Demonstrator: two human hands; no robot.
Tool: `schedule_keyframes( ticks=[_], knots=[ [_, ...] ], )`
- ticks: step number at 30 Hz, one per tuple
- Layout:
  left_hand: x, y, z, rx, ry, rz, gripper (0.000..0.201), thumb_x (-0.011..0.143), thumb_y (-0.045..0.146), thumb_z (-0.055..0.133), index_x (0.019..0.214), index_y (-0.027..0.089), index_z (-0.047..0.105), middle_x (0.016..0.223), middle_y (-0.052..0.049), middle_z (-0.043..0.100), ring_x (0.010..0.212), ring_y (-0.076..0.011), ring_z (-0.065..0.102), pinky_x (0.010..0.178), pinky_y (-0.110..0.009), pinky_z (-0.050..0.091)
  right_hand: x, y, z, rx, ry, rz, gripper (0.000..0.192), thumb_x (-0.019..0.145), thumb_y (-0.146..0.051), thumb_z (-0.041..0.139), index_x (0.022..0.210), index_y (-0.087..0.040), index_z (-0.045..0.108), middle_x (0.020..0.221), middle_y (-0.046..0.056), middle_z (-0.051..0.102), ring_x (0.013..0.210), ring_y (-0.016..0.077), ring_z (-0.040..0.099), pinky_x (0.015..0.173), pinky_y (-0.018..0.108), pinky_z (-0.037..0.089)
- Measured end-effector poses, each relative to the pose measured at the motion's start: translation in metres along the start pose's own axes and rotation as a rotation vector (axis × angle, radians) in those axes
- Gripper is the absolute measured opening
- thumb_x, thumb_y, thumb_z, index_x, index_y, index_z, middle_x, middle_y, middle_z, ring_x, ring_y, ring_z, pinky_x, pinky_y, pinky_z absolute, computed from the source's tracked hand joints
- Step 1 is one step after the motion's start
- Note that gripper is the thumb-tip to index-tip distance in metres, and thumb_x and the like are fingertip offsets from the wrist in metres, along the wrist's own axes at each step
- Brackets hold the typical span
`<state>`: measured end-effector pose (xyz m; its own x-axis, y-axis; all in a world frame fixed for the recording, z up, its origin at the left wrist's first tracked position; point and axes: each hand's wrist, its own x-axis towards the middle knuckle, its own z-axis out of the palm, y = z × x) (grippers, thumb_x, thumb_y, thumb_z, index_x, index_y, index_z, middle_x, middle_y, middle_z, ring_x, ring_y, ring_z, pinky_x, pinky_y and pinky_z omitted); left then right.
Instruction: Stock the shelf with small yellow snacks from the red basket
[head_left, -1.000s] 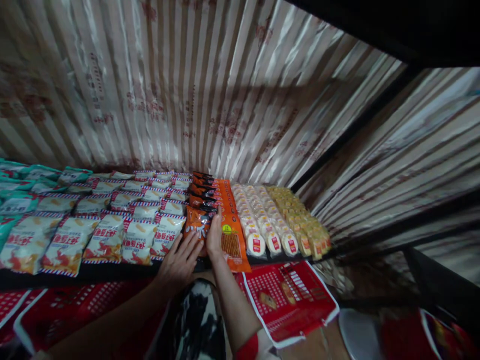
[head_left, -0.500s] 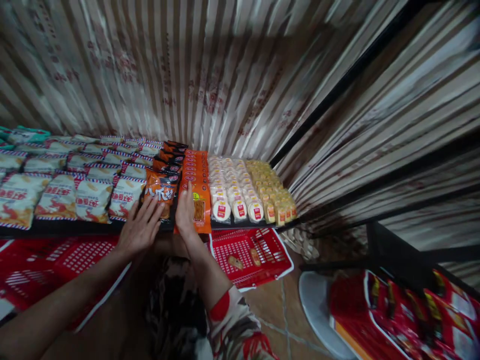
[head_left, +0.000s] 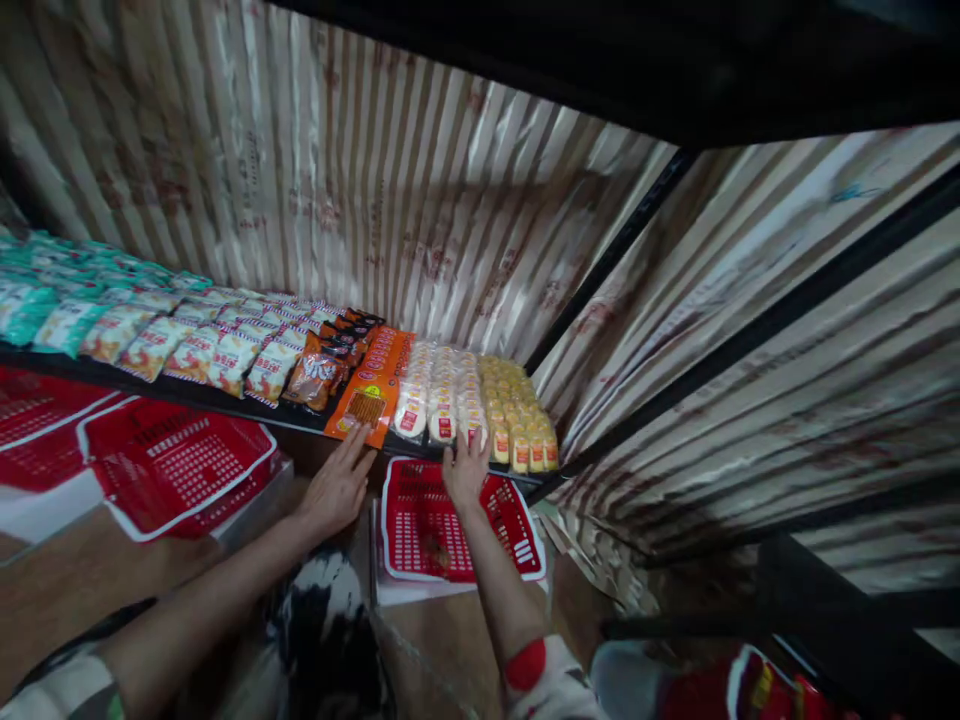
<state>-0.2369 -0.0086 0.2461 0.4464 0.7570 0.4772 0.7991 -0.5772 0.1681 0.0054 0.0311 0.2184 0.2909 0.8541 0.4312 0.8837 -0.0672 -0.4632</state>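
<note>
My left hand [head_left: 341, 482] lies at the bottom edge of a flat orange snack packet [head_left: 384, 375], its fingers stretched out and touching or almost touching it. At the front of the rightmost row of white round wrapped cakes [head_left: 442, 385], my right hand [head_left: 466, 472] has its fingers apart, the tips on or just before a cake. Small yellow wrapped cakes [head_left: 517, 410] fill the shelf's right end. Left of the orange packet stand dark orange bags [head_left: 315, 372], then white shrimp-printed bags [head_left: 217, 350] in rows. Neither hand holds anything.
A red basket [head_left: 409, 545] with a few small items is below the shelf [head_left: 206, 393]. Another red basket [head_left: 180, 440] sits farther left. Teal bags [head_left: 71, 322] line the far left. Black metal bars [head_left: 611, 265] and a striped sheet wall [head_left: 300, 170] close off the back and right.
My view has shifted, showing more shelf on the left. My left hand left the dark orange bag for the orange packet; my right hand moved right from that packet to the white cakes.
</note>
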Motion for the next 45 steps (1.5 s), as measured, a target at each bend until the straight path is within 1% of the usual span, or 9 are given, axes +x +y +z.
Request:
schedule_keyframes(
  ticks=[4, 11, 15, 19, 25, 28, 32, 39, 45],
  knots=[
    [-0.018, 0.029, 0.0, -0.029, 0.045, -0.097, 0.036, 0.079, 0.01, 0.046, 0.113, 0.01, 0.058, 0.15, -0.015, 0.02, 0.139, -0.0295, 0.016, 0.107, -0.043, 0.034, 0.003, 0.025, -0.025, -0.099, -0.108, -0.077, 0.048, 0.08, -0.022, 0.046, 0.127, -0.012, 0.053, 0.146, 0.014, 0.03, 0.139, 0.0319, 0.008, 0.106, 0.051, 0.023],
    [-0.034, 0.056, 0.006, -0.047, 0.03, -0.184, 0.036, 0.077, 0.008, 0.045, 0.111, 0.009, 0.059, 0.147, -0.018, 0.027, 0.137, -0.0311, 0.02, 0.107, -0.044, 0.034, -0.014, 0.007, -0.04, -0.046, -0.217, -0.199, 0.043, 0.079, -0.019, 0.048, 0.118, -0.007, 0.06, 0.14, 0.018, 0.04, 0.136, 0.0302, 0.024, 0.109, 0.046, 0.023],
    [-0.018, 0.081, 0.024, -0.056, 0.025, -0.205, 0.039, 0.076, 0.006, 0.045, 0.112, 0.009, 0.057, 0.146, -0.019, 0.028, 0.137, -0.0295, 0.02, 0.107, -0.044, 0.034, -0.028, 0.018, -0.047, 0.038, -0.194, -0.252, 0.04, 0.079, -0.02, 0.046, 0.112, -0.007, 0.064, 0.138, 0.019, 0.042, 0.134, 0.0293, 0.029, 0.108, 0.04, 0.029],
    [0.011, 0.108, 0.047, -0.098, 0.014, -0.17, 0.038, 0.073, 0.006, 0.049, 0.11, 0.01, 0.057, 0.148, -0.018, 0.025, 0.138, -0.0299, 0.014, 0.107, -0.047, 0.032, -0.03, 0.058, -0.073, 0.063, -0.109, -0.298, 0.037, 0.081, -0.022, 0.04, 0.104, -0.011, 0.068, 0.133, 0.016, 0.049, 0.128, 0.0278, 0.039, 0.105, 0.043, 0.035],
    [0.048, 0.131, 0.051, -0.183, -0.257, -0.176, 0.037, 0.073, 0.011, 0.051, 0.109, 0.006, 0.057, 0.15, -0.02, 0.015, 0.139, -0.0325, 0.007, 0.11, -0.046, 0.024, -0.008, 0.108, -0.128, -0.041, -0.152, -0.206, 0.043, 0.085, -0.026, 0.036, 0.114, -0.005, 0.061, 0.129, 0.02, 0.051, 0.121, 0.0254, 0.049, 0.103, 0.038, 0.038],
    [0.065, 0.124, 0.045, -0.176, -0.23, -0.205, 0.042, 0.074, 0.012, 0.05, 0.115, 0.008, 0.055, 0.151, -0.017, 0.016, 0.139, -0.0312, 0.007, 0.111, -0.046, 0.022, 0.012, 0.099, -0.129, -0.047, -0.174, -0.183, 0.044, 0.085, -0.026, 0.036, 0.117, -0.006, 0.059, 0.128, 0.019, 0.053, 0.121, 0.0244, 0.049, 0.102, 0.037, 0.039],
    [0.084, 0.095, 0.046, -0.15, -0.096, -0.273, 0.049, 0.074, 0.009, 0.048, 0.122, 0.011, 0.051, 0.15, -0.015, 0.021, 0.14, -0.0286, 0.007, 0.111, -0.046, 0.021, 0.036, 0.056, -0.094, 0.054, -0.21, -0.274, 0.044, 0.085, -0.026, 0.034, 0.114, -0.006, 0.061, 0.127, 0.019, 0.054, 0.118, 0.0242, 0.051, 0.101, 0.037, 0.04],
    [0.119, 0.036, 0.071, -0.09, -0.083, -0.48, 0.051, 0.076, 0.004, 0.04, 0.126, 0.011, 0.05, 0.147, -0.014, 0.031, 0.139, -0.0273, 0.015, 0.109, -0.046, 0.025, 0.069, 0.006, -0.037, 0.217, -0.232, -0.41, 0.046, 0.088, -0.028, 0.032, 0.117, -0.006, 0.059, 0.127, 0.018, 0.055, 0.119, 0.0239, 0.051, 0.103, 0.044, 0.039],
    [0.152, -0.008, 0.09, -0.031, -0.074, -0.469, 0.051, 0.077, 0.009, 0.043, 0.128, 0.011, 0.049, 0.145, -0.012, 0.034, 0.137, -0.0299, 0.02, 0.108, -0.046, 0.027, 0.119, -0.031, -0.001, 0.143, -0.339, -0.471, 0.046, 0.084, -0.015, 0.034, 0.125, -0.007, 0.053, 0.134, 0.015, 0.049, 0.126, 0.0202, 0.043, 0.108, 0.038, 0.034]
  ],
)
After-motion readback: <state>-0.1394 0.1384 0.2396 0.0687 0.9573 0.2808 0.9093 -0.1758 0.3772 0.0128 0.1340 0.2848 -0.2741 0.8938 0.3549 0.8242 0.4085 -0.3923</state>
